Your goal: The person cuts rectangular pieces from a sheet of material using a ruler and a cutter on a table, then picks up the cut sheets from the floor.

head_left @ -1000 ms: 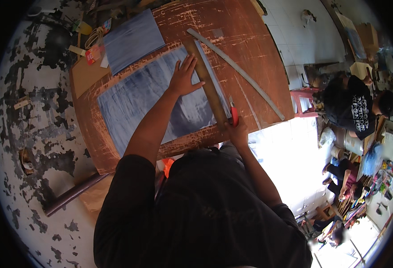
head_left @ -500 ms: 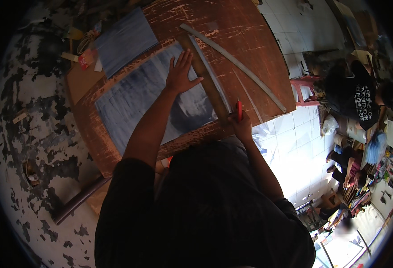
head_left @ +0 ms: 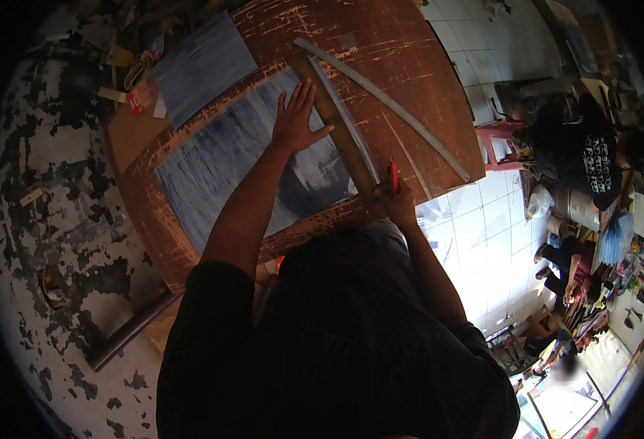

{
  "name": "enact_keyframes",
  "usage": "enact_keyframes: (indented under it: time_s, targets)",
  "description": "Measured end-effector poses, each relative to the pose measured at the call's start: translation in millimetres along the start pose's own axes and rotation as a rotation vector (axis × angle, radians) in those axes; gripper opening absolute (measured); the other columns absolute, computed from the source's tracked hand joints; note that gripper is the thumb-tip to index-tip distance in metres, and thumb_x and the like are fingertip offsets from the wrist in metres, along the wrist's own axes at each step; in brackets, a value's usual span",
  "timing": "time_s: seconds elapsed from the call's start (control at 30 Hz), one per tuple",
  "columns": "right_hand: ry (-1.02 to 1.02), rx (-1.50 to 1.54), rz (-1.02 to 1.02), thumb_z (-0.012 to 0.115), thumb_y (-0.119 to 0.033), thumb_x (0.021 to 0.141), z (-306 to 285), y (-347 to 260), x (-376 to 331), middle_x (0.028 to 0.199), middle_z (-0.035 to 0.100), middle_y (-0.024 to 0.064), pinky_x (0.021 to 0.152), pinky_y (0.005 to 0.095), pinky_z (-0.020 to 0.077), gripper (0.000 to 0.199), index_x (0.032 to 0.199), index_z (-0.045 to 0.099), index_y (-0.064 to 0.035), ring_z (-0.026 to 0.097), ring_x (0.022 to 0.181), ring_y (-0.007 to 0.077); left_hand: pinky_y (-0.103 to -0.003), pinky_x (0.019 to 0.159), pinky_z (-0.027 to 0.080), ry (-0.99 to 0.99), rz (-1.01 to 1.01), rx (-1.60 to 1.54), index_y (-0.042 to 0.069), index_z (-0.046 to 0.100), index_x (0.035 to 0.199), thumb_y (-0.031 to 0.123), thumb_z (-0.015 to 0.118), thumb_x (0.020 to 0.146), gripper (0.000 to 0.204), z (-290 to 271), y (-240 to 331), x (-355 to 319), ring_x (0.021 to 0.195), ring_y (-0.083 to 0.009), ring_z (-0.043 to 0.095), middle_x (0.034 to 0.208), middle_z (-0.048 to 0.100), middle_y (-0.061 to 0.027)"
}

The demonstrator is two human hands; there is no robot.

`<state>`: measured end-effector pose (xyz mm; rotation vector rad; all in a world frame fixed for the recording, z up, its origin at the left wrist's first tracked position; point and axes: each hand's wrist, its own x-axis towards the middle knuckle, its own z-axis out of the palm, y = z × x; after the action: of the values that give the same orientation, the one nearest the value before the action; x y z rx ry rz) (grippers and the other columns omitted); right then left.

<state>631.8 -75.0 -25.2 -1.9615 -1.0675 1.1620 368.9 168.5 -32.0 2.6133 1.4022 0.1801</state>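
Note:
A blue-grey painted sheet (head_left: 241, 161) lies on the worn red-brown tabletop. My left hand (head_left: 295, 126) rests flat on it with fingers spread, the fingertips and thumb close to a brown wooden straightedge (head_left: 331, 117). That straightedge runs along the sheet's right side, and a narrow pale strip of the sheet (head_left: 352, 132) shows beyond it. At the straightedge's near end, my right hand (head_left: 398, 202) is closed round a red utility knife (head_left: 393, 178), its tip pointing away from me. Whether my right fingers also touch the straightedge, I cannot tell.
A long grey metal ruler (head_left: 388, 106) lies slantwise on the right of the table (head_left: 417, 66). Another blue-grey sheet (head_left: 206, 67) sits at the far left, beside a brown board (head_left: 135, 135) and a red packet (head_left: 137, 101). Several people work on the tiled floor at right.
My hands, the knife and the straightedge stay almost in place. The whole view has shifted very slightly.

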Motion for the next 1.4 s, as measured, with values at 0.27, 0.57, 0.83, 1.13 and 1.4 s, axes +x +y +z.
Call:
enact_keyframes:
  time_s: [0.27, 0.57, 0.83, 1.13, 1.4]
  targets:
    - [-0.003, 0.008, 0.009, 0.085, -0.015, 0.082, 0.2, 0.3, 2.3, 0.093, 0.076, 0.0110, 0.083, 0.0384, 0.0567, 0.030, 0.105, 0.071, -0.0011, 0.074, 0.089, 0.0222, -0.060, 0.130, 0.008, -0.034, -0.002, -0.012, 0.009, 0.010, 0.169, 0.076, 0.066, 0.086, 0.121, 1.2, -1.4, 1.7, 0.163, -0.0284, 0.009, 0.176, 0.010, -0.0127]
    - [-0.027, 0.107, 0.012, 0.086, -0.018, 0.081, 0.7, 14.3, 7.4, 0.089, 0.077, 0.0097, 0.080, 0.0392, 0.0568, 0.031, 0.105, 0.072, -0.0034, 0.075, 0.085, 0.0228, -0.060, 0.130, 0.005, -0.166, -0.031, -0.084, 0.005, 0.001, 0.168, 0.081, 0.077, 0.071, 0.145, -14.5, 1.3, 6.2, 0.163, -0.0287, 0.004, 0.177, 0.002, -0.0136]
    - [-0.031, 0.050, 0.023, 0.086, -0.019, 0.080, 0.0, 14.1, 9.0, 0.092, 0.077, 0.0136, 0.082, 0.0411, 0.0568, 0.034, 0.106, 0.071, -0.0019, 0.076, 0.090, 0.0266, -0.064, 0.129, 0.009, -0.310, -0.163, -0.065, 0.003, 0.000, 0.168, 0.080, 0.080, 0.067, 0.150, -20.9, 11.6, 16.3, 0.163, -0.0303, 0.001, 0.176, -0.004, -0.0155]
    - [-0.024, 0.036, -0.023, 0.085, -0.019, 0.080, 0.1, 18.7, 9.6, 0.092, 0.077, 0.0150, 0.081, 0.0424, 0.0570, 0.034, 0.106, 0.071, -0.0021, 0.076, 0.090, 0.0289, -0.068, 0.127, 0.007, -0.424, -0.188, 0.026, 0.001, -0.003, 0.167, 0.083, 0.079, 0.065, 0.155, -25.8, 22.2, 18.6, 0.163, -0.0304, -0.003, 0.176, -0.011, -0.0150]
    - [-0.019, 0.044, -0.023, 0.085, -0.018, 0.080, -0.6, 13.6, 7.3, 0.091, 0.077, 0.0139, 0.080, 0.0417, 0.0573, 0.035, 0.107, 0.071, -0.0012, 0.076, 0.088, 0.0265, -0.066, 0.128, 0.006, -0.421, -0.172, 0.048, -0.001, 0.000, 0.167, 0.085, 0.080, 0.060, 0.159, -30.1, 24.3, 19.3, 0.163, -0.0310, -0.005, 0.175, -0.009, -0.0176]
